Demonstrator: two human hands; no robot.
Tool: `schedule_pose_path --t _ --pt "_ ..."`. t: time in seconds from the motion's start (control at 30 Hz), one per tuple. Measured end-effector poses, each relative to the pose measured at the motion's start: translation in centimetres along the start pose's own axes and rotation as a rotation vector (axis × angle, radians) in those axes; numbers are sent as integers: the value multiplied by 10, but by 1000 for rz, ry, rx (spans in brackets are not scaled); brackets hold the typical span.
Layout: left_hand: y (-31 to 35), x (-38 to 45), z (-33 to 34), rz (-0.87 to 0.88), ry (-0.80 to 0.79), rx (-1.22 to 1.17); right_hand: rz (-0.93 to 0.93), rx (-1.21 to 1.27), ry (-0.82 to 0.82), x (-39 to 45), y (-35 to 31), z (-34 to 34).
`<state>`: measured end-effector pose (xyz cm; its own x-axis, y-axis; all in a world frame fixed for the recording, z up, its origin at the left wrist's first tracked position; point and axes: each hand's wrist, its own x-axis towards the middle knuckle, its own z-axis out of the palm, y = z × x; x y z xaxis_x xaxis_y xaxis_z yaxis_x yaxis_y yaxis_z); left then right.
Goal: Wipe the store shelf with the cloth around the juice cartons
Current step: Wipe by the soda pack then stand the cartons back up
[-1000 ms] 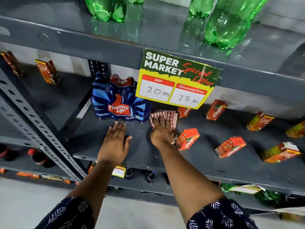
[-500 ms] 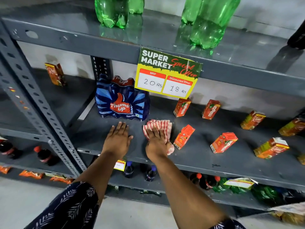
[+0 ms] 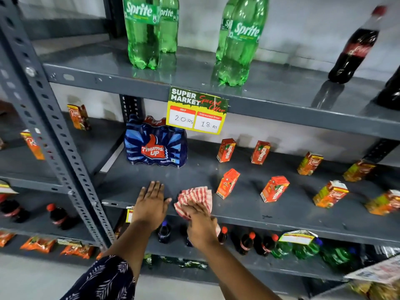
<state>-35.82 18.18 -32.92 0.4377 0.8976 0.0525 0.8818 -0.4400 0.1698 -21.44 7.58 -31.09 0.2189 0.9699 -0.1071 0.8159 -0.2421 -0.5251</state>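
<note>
Right hand point(image 3: 200, 224) closed over red-striped cloth point(image 3: 194, 197) at front edge of grey shelf point(image 3: 249, 204), just left of nearest Maaza carton point(image 3: 227, 183). Left hand point(image 3: 150, 202) flat, fingers spread, empty, pressing shelf before Thums Up pack point(image 3: 154, 146). Sign point(image 3: 197, 110) reading "Super Market", "20 Rs", "18 Rs". Far-right cartons blurred.

Grey slotted-steel racking point(image 3: 54, 135) with perforated uprights, set against a pale, scuffed wall point(image 3: 303, 27). Light grey floor point(image 3: 39, 278) below. Glossy upper deck point(image 3: 194, 70) reflecting bottles. Even, diffuse lighting throughout.
</note>
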Motion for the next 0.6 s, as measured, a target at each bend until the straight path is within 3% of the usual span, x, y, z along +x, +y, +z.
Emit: schedule_pose_path --t 0.17,0.47,0.6 --pt "18 -8 -15 1 -13 16 -57 28 -33 -22 -2 -11" --pt "43 -33 -41 -36 5 41 -2 164 -428 -47 -3 -73" --pt "32 -53 -41 -132 4 79 -81 309 -332 -41 -8 -88"
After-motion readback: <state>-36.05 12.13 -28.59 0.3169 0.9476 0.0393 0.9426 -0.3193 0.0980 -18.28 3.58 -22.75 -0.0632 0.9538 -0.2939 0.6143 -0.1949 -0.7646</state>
